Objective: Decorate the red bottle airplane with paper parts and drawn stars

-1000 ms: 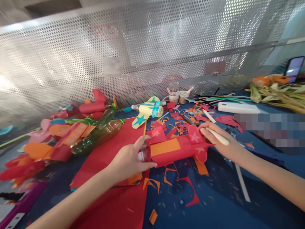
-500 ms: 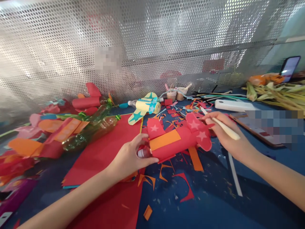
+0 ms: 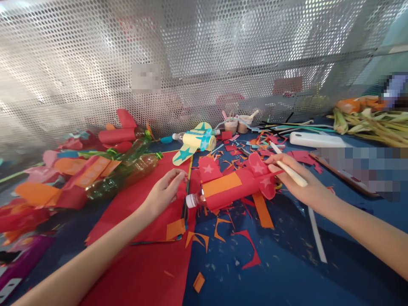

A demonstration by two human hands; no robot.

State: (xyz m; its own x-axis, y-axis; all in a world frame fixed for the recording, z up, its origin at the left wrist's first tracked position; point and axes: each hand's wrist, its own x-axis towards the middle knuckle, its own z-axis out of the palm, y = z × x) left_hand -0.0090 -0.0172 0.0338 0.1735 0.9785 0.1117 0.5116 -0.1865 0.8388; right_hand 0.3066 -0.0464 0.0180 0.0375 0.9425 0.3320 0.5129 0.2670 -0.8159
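Observation:
A plane made from a plastic bottle wrapped in red paper [image 3: 245,189] lies across the middle of the table. It has an orange strip on top and pale stars on its wing and tail; its white cap points left. My right hand [image 3: 291,174] pinches the red tail at its far right end. A cream stick [image 3: 293,173] also rests in that hand, sloping between the fingers. Left of the cap, my left hand [image 3: 165,191] hovers over red paper with nothing in it, its fingers loosely bent and apart from the bottle.
Red paper sheets [image 3: 143,272] lie at the left, with green bottles [image 3: 137,170] and another red plane [image 3: 117,135] behind. A yellow plane with teal stars [image 3: 199,142], small cups [image 3: 245,123] and paper scraps [image 3: 251,250] surround the work. A tablet [image 3: 347,176] lies right.
My left hand has let go of the bottle's neck and moved left, uncovering the white cap. My right hand still holds the tail and the stick, shifted slightly left.

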